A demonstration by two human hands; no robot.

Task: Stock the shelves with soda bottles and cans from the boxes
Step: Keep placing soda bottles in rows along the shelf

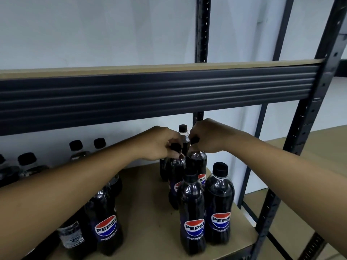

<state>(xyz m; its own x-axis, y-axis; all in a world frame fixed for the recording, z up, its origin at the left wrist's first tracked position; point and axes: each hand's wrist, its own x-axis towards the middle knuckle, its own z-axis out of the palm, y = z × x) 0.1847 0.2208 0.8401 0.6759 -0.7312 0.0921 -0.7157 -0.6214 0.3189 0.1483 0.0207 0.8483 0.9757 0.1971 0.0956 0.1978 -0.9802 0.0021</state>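
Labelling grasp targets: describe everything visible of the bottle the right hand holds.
The dark clear-plastic Pepsi bottle is upright toward the back of the tan shelf board, full of dark cola. The right hand pinches its black screw cap with curled fingers. Its red-white-blue label is half hidden by the nearer bottle; its base is hidden.

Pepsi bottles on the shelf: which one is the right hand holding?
The second-row right bottle: the right hand pinches its cap. The left hand grips the second-row left bottle; the front pair stands untouched.
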